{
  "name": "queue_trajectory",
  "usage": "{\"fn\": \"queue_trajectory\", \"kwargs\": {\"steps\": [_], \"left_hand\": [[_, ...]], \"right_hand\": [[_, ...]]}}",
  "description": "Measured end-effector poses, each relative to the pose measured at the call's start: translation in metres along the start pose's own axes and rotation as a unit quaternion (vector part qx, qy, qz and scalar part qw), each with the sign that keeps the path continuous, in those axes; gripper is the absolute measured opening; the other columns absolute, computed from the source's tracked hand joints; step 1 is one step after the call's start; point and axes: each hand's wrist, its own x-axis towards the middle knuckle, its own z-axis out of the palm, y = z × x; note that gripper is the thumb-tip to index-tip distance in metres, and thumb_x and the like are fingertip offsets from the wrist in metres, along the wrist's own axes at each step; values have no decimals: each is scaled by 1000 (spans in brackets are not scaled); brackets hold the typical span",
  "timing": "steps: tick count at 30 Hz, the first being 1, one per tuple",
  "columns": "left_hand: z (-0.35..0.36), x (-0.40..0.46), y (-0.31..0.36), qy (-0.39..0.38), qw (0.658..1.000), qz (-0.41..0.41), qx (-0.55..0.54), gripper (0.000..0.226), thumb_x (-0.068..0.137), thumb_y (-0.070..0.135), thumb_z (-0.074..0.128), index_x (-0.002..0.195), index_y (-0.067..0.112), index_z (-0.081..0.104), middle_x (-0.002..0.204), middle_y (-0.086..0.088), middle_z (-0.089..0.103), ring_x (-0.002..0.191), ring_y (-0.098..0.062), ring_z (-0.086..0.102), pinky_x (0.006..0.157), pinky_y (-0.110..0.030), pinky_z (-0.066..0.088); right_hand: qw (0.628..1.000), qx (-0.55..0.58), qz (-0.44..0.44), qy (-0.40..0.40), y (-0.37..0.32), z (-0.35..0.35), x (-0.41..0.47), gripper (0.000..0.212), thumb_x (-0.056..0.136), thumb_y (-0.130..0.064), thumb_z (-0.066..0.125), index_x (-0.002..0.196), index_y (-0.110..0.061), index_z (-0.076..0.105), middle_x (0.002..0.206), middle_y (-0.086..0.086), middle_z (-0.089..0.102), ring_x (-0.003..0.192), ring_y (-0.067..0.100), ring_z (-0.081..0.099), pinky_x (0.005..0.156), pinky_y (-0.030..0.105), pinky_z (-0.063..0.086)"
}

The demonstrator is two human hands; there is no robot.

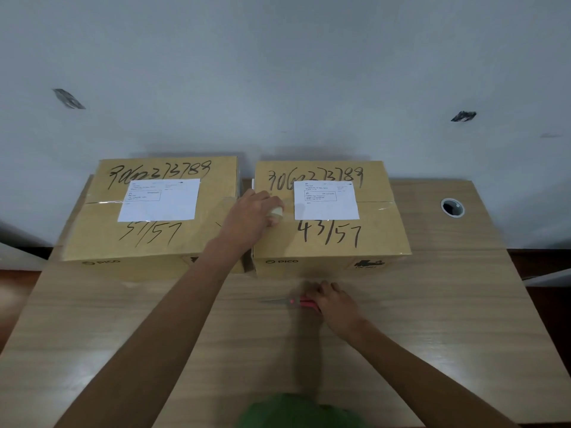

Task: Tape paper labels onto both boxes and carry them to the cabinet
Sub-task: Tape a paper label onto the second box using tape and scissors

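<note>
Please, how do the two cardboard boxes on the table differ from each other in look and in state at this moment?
The left box stands untouched; the right box has the left hand on its top, holding a tape roll. The handwriting under the label ends in 57 on both, but the right box reads 43/57, while the left box's first digits are partly hidden. Both are brown, sealed, carry a white paper label and the same long number.

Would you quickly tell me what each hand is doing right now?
Left hand: grips a tape roll on the right box.
Right hand: grips the red-handled scissors on the table.
</note>
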Motion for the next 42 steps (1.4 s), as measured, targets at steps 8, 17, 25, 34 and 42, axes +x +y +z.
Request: {"fn": "queue_trajectory", "kwargs": {"steps": [8, 17, 25, 34, 42], "left_hand": [[-2, 1, -2, -5, 1000, 3, -15, 28, 83, 16, 66, 111, 20, 62, 102, -3, 61, 92, -21, 47, 77, -27, 33], [0, 1, -6, 3, 1000, 3, -27, 30, 81, 16, 68, 110, 18, 63, 101, -3, 61, 90, -19, 46, 78, -26, 32], [1, 1, -7, 6, 999, 6, -38, 29, 81, 18, 69, 109, 18, 63, 100, -2, 62, 90, -18, 48, 78, -25, 31], [-1, 1, -7, -3, 1000, 5, -30, 29, 82, 19, 68, 111, 18, 63, 101, -3, 62, 91, -21, 48, 78, -29, 36], [-1, 1, -6, 2, 999, 11, -42, 28, 81, 17, 69, 109, 16, 64, 100, -4, 63, 89, -22, 48, 77, -29, 35]], "right_hand": [[977, 191, -55, -71, 12, -21, -26, 42, 95, -22, 56, 133, -14, 41, 117, 12, 60, 103, 26, 59, 82, 34, 46], [780, 611, -88, -102, 39, -88, -77, 32, 87, -22, 72, 115, -15, 58, 88, 0, 70, 84, 19, 68, 71, 25, 51], [614, 760, -98, -189, 0, -113, -48, 53, 91, -42, 53, 120, 2, 54, 100, 20, 65, 79, 24, 59, 67, 32, 53], [603, 774, -96, -167, -10, -120, -30, 57, 93, -36, 54, 124, 12, 49, 98, 22, 65, 75, 23, 61, 64, 30, 55], [609, 773, -74, -158, -17, -127, -22, 51, 90, -29, 55, 121, 11, 52, 92, 19, 67, 72, 23, 59, 62, 29, 55]]}}
